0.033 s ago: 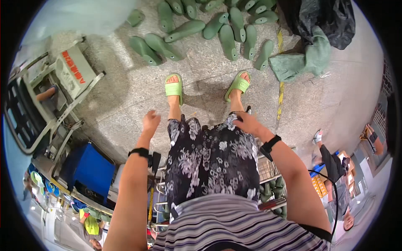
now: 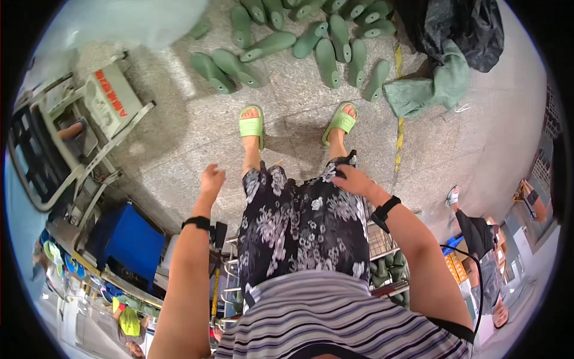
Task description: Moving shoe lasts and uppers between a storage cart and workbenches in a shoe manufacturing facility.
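My left hand [image 2: 212,179] hangs in the air over the floor, left of my trouser leg. Its fingers are loosely bent, the thumb stands apart, and nothing is in it. Over the right leg of my black floral trousers [image 2: 302,224], my right hand [image 2: 354,181] has its fingers loosely apart, close to the cloth; whether they touch it I cannot tell. No object shows in this hand either. Beyond my feet in light green slides [image 2: 251,125], several dark green shoe lasts [image 2: 326,62] lie scattered on the floor.
A green cloth sack [image 2: 417,96] and black plastic bag [image 2: 481,39] lie at the far right, near yellow floor tape [image 2: 400,143]. On the left stand a metal-framed chair [image 2: 75,143] and blue box [image 2: 128,242]. A wire rack [image 2: 379,245] is behind me; another person [image 2: 478,251] is at right.
The view has shifted slightly, so the floor and lasts on the left sit a little further right. My left hand has moved a little, with its fingers slightly more apart. The right hand stays near the trousers.
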`<action>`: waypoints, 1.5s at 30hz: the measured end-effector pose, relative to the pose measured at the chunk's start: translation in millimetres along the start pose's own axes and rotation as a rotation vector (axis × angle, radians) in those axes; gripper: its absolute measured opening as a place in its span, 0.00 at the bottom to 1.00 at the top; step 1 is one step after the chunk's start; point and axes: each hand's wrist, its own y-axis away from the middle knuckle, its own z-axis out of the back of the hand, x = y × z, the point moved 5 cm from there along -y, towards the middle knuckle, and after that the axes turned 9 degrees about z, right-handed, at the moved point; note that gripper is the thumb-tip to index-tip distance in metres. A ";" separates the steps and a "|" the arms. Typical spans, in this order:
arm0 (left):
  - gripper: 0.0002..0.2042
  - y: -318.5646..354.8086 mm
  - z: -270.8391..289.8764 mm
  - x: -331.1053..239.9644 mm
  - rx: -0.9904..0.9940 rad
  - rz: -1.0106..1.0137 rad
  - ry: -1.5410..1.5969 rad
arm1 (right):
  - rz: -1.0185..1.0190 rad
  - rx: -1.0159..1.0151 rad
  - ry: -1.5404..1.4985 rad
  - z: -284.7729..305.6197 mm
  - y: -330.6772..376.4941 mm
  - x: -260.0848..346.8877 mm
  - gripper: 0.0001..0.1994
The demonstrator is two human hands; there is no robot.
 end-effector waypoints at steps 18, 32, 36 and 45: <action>0.10 422.6 -124.6 237.0 -0.103 0.327 1.327 | 0.226 0.422 0.829 66.5 72.8 143.2 0.25; 0.13 401.2 -40.4 321.7 -0.377 0.268 1.745 | 0.552 0.429 1.218 -81.9 39.4 297.4 0.11; 0.18 398.0 55.7 352.9 -0.537 0.134 1.544 | 0.434 0.444 0.954 -122.5 -22.8 305.9 0.15; 0.18 370.1 112.6 442.1 -0.748 0.209 1.682 | 0.510 0.599 1.012 -337.2 -36.0 533.8 0.15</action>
